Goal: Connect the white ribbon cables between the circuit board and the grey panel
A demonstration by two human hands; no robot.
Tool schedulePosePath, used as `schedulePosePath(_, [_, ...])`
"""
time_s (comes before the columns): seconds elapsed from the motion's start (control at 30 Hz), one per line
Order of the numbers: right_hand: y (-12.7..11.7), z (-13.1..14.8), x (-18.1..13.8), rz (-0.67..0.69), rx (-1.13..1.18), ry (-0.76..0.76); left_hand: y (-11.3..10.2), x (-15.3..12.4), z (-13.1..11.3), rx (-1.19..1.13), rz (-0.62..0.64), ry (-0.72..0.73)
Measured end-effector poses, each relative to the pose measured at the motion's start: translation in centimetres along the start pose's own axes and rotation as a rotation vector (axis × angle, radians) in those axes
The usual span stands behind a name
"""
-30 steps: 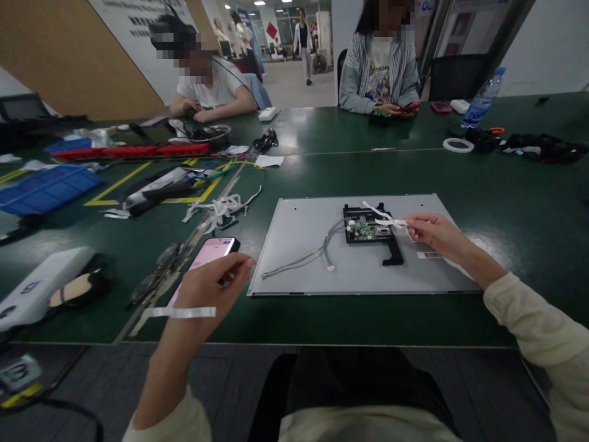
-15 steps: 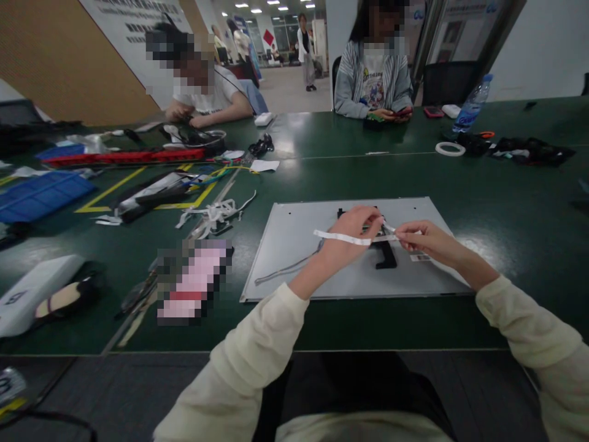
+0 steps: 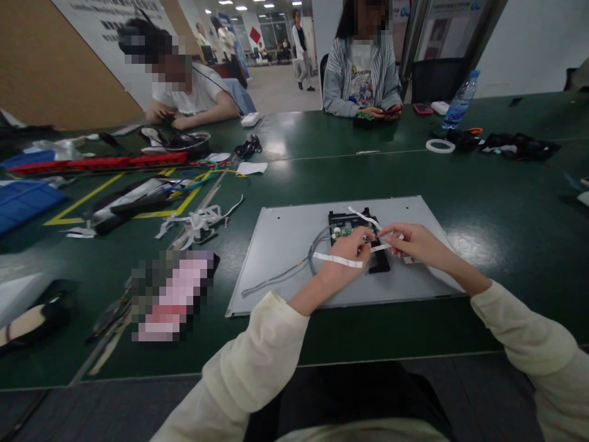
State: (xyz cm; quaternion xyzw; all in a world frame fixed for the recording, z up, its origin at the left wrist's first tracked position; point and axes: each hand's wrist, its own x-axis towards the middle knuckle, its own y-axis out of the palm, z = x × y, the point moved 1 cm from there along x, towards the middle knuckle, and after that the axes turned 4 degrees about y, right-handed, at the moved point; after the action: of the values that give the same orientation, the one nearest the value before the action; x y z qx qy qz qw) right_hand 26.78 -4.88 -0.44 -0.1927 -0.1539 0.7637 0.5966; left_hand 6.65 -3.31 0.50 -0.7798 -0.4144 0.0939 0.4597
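A black plastic frame (image 3: 380, 263) with a green circuit board (image 3: 339, 232) lies on a light grey panel (image 3: 271, 245). A thin grey cable (image 3: 294, 270) curls from the frame over the panel. My left hand (image 3: 345, 250) is closed over the frame, its fingertips pinched on something too small to make out. Across the back of that hand lies a white tape strip (image 3: 338, 260). My right hand (image 3: 414, 242) is closed beside it, fingertips on another white strip (image 3: 363, 216) that sticks up over the frame. A short strip piece (image 3: 380, 248) shows between both hands.
Left of the panel lie tangled white strips (image 3: 197, 224) and a pixelated pink phone-like object (image 3: 177, 294). Farther back are a white ring (image 3: 440, 146), a water bottle (image 3: 461, 101) and a blue tray (image 3: 30, 202). Two people sit across the table (image 3: 313, 159).
My left hand has lowered toward me, uncovering the circuit board and more cable. The strip at my right fingertips now points up and away over the frame. The camera view has shifted slightly.
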Motion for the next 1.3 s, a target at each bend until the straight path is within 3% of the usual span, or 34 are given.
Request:
schedulePosePath(0.2, [0.2,0.7,-0.5,-0.153,-0.401,-0.164,1.4,-0.5,-0.4,0.328,0.062,-0.023])
schedulePosePath(0.53, [0.9,0.0,-0.5,-0.176,-0.817,-0.242,1.6,-0.2,-0.6,0.425,0.141,-0.075])
schedulePosePath(1.03, [-0.7,-1.0,-0.5,-0.191,-1.121,-0.231,0.1,-0.3,-0.8,0.536,0.196,-0.006])
schedulePosePath(1.17, [-1.0,-0.9,-0.8,-0.286,-1.07,-0.393,-0.1,-0.4,-0.6,0.542,0.212,0.022])
schedulePosePath(1.3, [-0.1,0.9,-1.9,-0.397,-0.892,-0.749,-0.4,-0.5,-0.3,0.536,0.208,0.029])
